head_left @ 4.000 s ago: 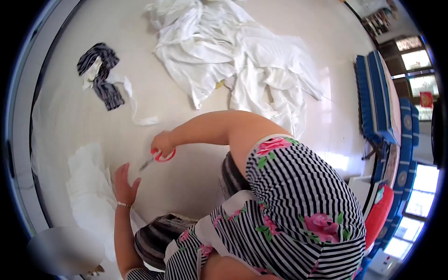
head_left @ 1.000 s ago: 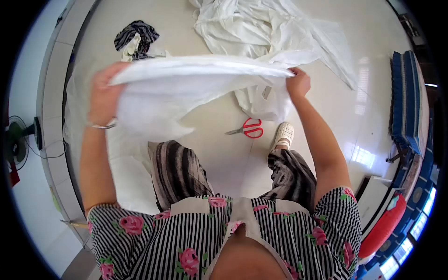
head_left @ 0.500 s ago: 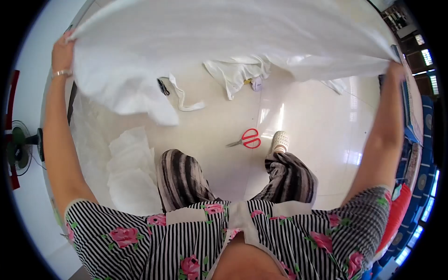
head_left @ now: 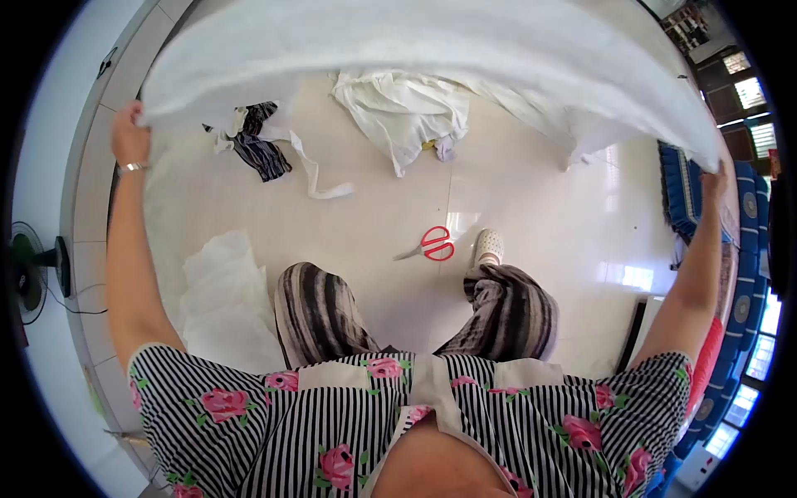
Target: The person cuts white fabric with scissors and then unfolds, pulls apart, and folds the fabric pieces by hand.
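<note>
A wide white cloth [head_left: 398, 41] is stretched in the air between my hands, billowing across the top of the view. My left hand [head_left: 131, 137] is closed on its left end, arm reaching far out. At the far right my right hand [head_left: 712, 184] grips the other end. Red-handled scissors [head_left: 435, 244] lie on the floor in front of my knees, touched by neither hand. Beyond them rests a heap of white fabric [head_left: 398, 112], partly hidden by the raised cloth.
Dark striped fabric [head_left: 260, 153] and a white strip [head_left: 311, 170] lie at the upper left. White sheets [head_left: 224, 290] lie beside my left knee. A fan [head_left: 37, 270] stands far left. Blue seating [head_left: 747, 249] and a red object [head_left: 706, 357] are at the right.
The scissors have been put down and the white cloth taken up and spread wide between both hands. Since half a second ago its lower edge has lifted, uncovering more of the floor and the striped fabric.
</note>
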Available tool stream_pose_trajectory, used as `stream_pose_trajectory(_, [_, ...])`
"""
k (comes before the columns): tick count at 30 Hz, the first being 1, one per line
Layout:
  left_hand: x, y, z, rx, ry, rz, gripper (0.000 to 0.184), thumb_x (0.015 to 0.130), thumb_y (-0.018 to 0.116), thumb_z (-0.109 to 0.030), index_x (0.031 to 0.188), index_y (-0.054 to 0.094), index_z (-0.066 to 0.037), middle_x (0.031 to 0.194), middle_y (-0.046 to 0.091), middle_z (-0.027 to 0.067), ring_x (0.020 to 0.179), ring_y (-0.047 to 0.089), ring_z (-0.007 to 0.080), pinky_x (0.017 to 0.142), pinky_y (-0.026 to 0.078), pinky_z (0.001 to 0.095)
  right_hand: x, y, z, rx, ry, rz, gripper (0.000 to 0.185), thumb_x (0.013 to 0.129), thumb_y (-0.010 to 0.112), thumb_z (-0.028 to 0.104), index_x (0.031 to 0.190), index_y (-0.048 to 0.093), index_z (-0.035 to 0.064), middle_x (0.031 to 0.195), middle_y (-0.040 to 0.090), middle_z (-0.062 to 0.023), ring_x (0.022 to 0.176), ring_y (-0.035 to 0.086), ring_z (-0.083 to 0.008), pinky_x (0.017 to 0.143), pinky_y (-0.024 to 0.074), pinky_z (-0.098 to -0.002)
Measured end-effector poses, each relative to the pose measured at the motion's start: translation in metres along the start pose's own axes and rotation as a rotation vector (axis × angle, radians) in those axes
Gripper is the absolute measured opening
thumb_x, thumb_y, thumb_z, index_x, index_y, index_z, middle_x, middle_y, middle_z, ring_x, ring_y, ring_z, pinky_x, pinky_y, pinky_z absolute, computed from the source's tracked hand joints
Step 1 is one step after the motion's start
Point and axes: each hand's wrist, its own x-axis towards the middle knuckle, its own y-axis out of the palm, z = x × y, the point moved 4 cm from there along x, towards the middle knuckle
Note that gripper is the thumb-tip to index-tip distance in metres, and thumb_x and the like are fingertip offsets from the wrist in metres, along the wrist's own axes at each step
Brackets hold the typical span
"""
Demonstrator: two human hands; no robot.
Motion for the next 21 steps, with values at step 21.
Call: stream_pose_trajectory(21, [-0.326, 0.166, -0.224, -0.255, 0.632, 1.164, 0.022, 0.074, 0.066, -0.030, 0.091, 0.066, -0.016, 0.094, 0.062, 0.0016, 0.097, 0.053, 0.0227, 0.084, 0.042, 0.0371, -0.263, 0.245, -0.065, 1.334, 1.470, 0.236, 0.044, 0.082, 0.057, 0.023, 0.121, 0.042, 0.0091, 0.112, 0.053, -0.0106, 0.099, 0.058, -0.0277, 0.075, 0.0479, -0.0392])
